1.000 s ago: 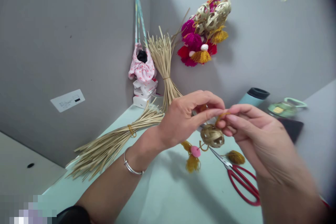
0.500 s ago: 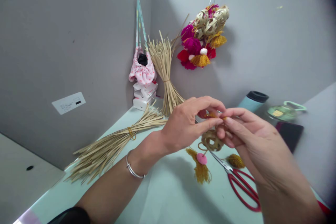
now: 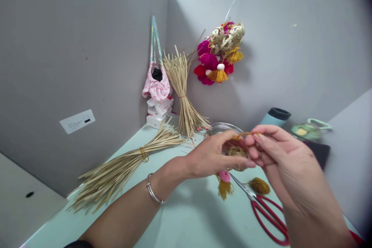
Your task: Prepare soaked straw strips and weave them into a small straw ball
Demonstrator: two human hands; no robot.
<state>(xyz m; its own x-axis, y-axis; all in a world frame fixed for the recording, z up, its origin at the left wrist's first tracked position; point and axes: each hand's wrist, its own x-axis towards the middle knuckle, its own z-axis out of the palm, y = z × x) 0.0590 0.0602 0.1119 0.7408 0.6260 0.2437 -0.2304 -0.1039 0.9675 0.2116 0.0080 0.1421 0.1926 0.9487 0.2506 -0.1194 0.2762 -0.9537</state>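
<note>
My left hand (image 3: 207,157) curls its thumb and fingers around a small woven ball (image 3: 236,154) of plaited strips, partly hidden by the hand. A mustard yarn cord (image 3: 245,134) stretches from the top of the ball to my right hand (image 3: 276,151), whose thumb and forefinger pinch it. Below the ball shows a pink bead (image 3: 224,176) with a mustard tassel (image 3: 225,190). Red-handled scissors (image 3: 269,217) lie on the table beneath my hands, blades pointing towards the tassel. Beside them rests a small mustard yarn bundle (image 3: 260,185).
Bundles of dry strips lie (image 3: 122,172) and stand (image 3: 183,93) at left and back. Woven balls with pompoms (image 3: 219,54) hang on the wall. Behind my hands are a metal bowl (image 3: 226,125), blue tumbler (image 3: 276,117), green bottle (image 3: 309,130) and dark phone (image 3: 319,153).
My left hand now surrounds the woven ball, which hung below the fingers before. The yarn cord is drawn into view between the hands. The camera view has tilted up slightly.
</note>
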